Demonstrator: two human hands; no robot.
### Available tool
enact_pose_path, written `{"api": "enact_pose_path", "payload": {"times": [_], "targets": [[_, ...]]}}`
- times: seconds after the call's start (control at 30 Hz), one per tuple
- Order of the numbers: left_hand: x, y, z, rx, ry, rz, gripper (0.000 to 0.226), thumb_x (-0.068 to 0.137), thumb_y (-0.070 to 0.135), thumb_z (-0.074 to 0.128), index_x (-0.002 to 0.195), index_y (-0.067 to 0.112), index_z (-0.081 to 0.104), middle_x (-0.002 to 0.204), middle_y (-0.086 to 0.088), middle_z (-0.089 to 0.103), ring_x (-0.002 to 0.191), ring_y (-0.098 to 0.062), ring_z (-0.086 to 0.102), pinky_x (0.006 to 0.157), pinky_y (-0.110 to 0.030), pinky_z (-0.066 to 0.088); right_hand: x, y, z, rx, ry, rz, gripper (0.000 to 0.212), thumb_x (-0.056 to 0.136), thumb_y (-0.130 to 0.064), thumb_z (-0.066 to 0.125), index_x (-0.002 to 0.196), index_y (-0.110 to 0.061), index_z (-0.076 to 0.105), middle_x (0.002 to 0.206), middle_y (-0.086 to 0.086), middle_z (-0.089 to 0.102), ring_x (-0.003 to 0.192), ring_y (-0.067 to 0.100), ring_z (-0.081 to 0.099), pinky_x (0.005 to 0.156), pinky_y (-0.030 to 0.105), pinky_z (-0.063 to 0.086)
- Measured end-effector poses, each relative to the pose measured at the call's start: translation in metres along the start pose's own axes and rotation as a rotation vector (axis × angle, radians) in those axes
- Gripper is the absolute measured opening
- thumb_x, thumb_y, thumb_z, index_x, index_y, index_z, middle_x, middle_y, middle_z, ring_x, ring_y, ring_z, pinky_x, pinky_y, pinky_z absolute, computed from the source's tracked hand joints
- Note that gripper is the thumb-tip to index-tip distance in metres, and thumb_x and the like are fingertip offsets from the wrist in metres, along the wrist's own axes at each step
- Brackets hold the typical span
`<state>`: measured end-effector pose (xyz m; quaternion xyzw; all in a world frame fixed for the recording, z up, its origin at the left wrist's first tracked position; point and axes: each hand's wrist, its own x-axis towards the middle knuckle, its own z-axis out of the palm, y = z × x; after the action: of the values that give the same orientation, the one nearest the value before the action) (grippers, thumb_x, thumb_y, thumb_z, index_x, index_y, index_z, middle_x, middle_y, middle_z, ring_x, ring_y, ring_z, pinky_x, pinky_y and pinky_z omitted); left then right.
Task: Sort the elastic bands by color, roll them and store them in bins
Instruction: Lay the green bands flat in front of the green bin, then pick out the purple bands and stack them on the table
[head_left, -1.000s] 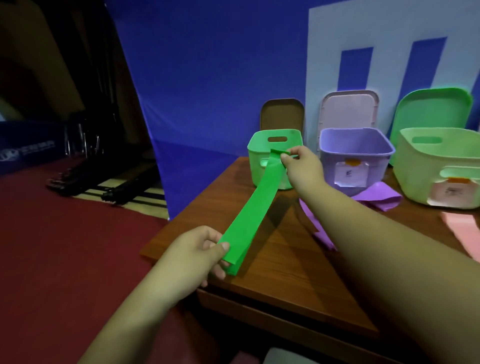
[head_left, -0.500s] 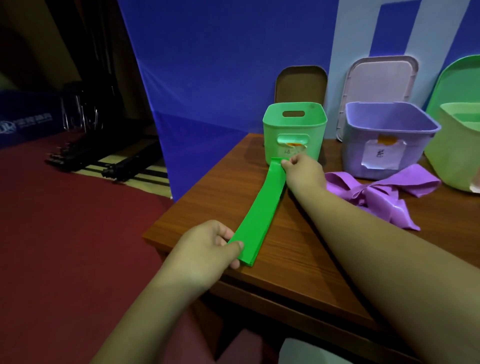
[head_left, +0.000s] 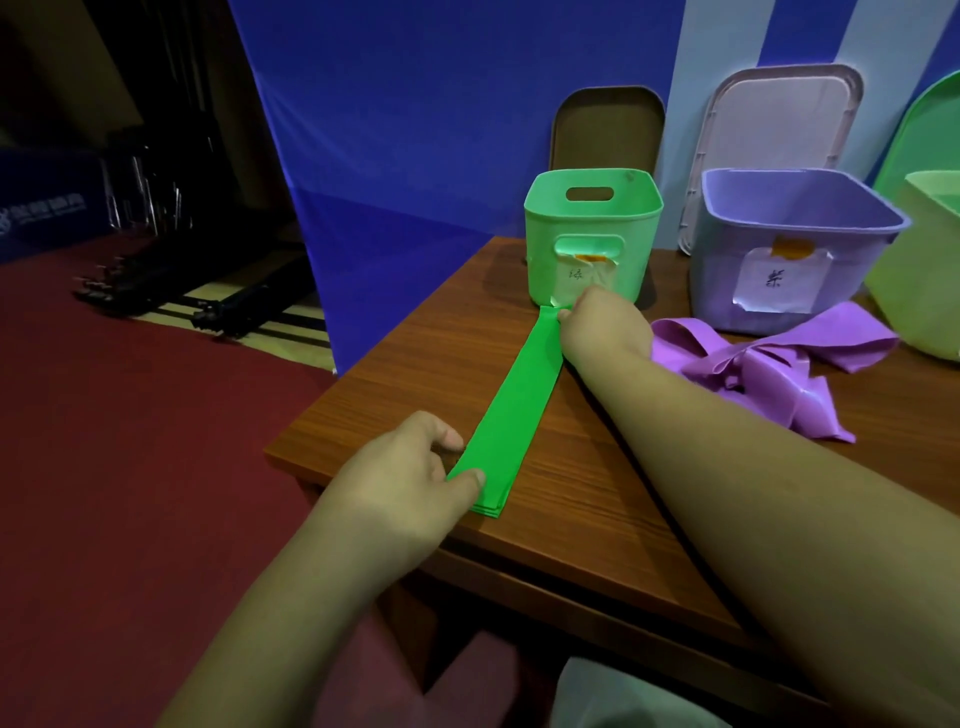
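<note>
Lying flat on the table (head_left: 426, 364), the green band (head_left: 511, 410) is pinched at each end by left hand (head_left: 410, 478) and right hand (head_left: 602, 322), not yet rolled; purple bands (head_left: 769, 358) remain loose, unbinned.

Two bare forearms, sleeveless, no rings or watch.

"绿" on green bin (head_left: 592, 244), "紫" on purple bin (head_left: 779, 244)

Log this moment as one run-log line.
step: flatten before rolling | green band stretched flat on table | left hand pinches near end | right hand pinches far end by green bin
</note>
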<state>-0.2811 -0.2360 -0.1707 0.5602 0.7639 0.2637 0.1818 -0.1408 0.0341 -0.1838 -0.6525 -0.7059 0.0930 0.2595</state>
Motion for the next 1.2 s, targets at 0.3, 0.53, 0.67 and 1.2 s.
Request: {"api": "enact_pose_path", "payload": {"times": [0.3,0.53,0.67,1.2], "targets": [[-0.007,0.003,-0.008,-0.088,0.048,-0.01,0.036,0.093,0.046,0.076,0.121,0.031,0.06,0.06,0.007,0.061,0.054,0.0,0.059,0.05,-0.016,0.038,-0.009,0.0,-0.009,0.1,-0.032,0.029,0.026,0.102,-0.028,0.063,0.112,-0.005,0.067,0.105,0.015,0.068,0.087,0.034,0.061,0.07,0.034,0.042],[-0.014,0.032,-0.015,-0.21,0.145,0.13,0.013,0.097,0.036,0.074,0.097,0.027,0.065,0.054,0.012,0.052,0.047,-0.001,0.047,0.048,-0.017,0.035,-0.021,0.013,-0.075,0.153,-0.244,-0.127,0.022,0.101,-0.023,0.062,0.101,-0.002,0.07,0.098,0.014,0.071,0.092,0.034,0.067,0.074,0.035,0.05],[-0.011,0.078,0.003,-0.252,0.023,0.245,0.018,0.099,0.034,0.07,0.086,0.021,0.068,0.052,0.012,0.045,0.045,-0.004,0.04,0.047,-0.02,0.031,-0.031,0.04,-0.134,0.163,-0.17,-0.233,0.021,0.1,-0.025,0.063,0.097,-0.01,0.077,0.09,0.01,0.076,0.086,0.028,0.071,0.073,0.035,0.055],[0.11,0.275,0.143,0.283,-0.036,0.361,0.076,0.085,0.062,0.072,0.147,0.025,0.051,0.146,-0.013,0.049,0.133,-0.04,0.052,0.11,-0.051,0.048,-0.063,0.279,-0.255,0.179,-0.087,-0.141,0.021,0.1,-0.03,0.071,0.082,-0.018,0.072,0.081,-0.003,0.071,0.08,0.018,0.064,0.07,0.029,0.047]]}}
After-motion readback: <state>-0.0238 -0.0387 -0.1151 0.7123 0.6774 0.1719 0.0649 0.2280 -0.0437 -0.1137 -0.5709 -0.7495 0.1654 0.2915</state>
